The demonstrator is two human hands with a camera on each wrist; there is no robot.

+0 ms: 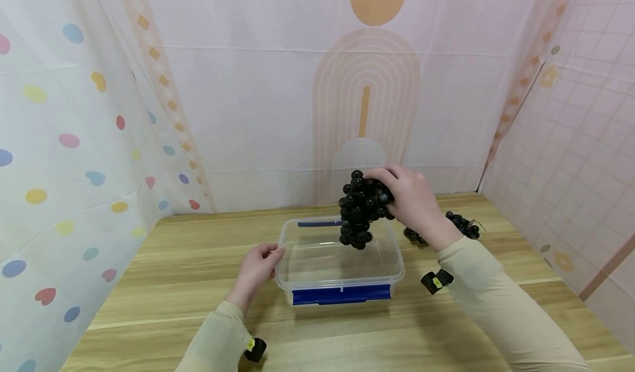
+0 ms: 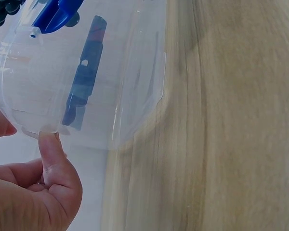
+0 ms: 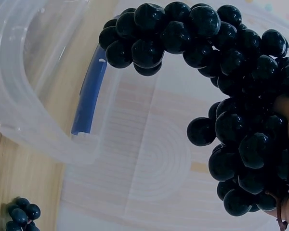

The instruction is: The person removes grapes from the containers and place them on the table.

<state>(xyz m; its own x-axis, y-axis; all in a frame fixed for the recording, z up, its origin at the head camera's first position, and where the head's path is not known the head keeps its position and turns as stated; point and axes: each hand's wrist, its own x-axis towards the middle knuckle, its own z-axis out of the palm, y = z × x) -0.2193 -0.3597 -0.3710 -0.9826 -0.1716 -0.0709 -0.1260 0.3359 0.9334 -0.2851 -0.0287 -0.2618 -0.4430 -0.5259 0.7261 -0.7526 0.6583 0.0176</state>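
Observation:
A bunch of dark grapes [image 1: 359, 209] hangs from my right hand [image 1: 414, 198], over the middle of a clear plastic box [image 1: 342, 282]. The right fingers grip the bunch near its top, and a bit of brown stem [image 3: 281, 216] pokes out by the hand in the right wrist view. My left hand [image 1: 258, 267] holds the left rim of the box, thumb [image 2: 50, 149] pressed against the edge in the left wrist view. The box has no lid on and carries blue clips [image 1: 342, 294] on its front and back sides.
More dark grapes [image 1: 462, 225] lie on the wooden table [image 1: 208, 251] to the right of the box, partly behind my right forearm. Patterned curtains [image 1: 248, 113] hang along the table's back and both sides. A black wrist camera [image 1: 436, 281] is strapped at my right sleeve.

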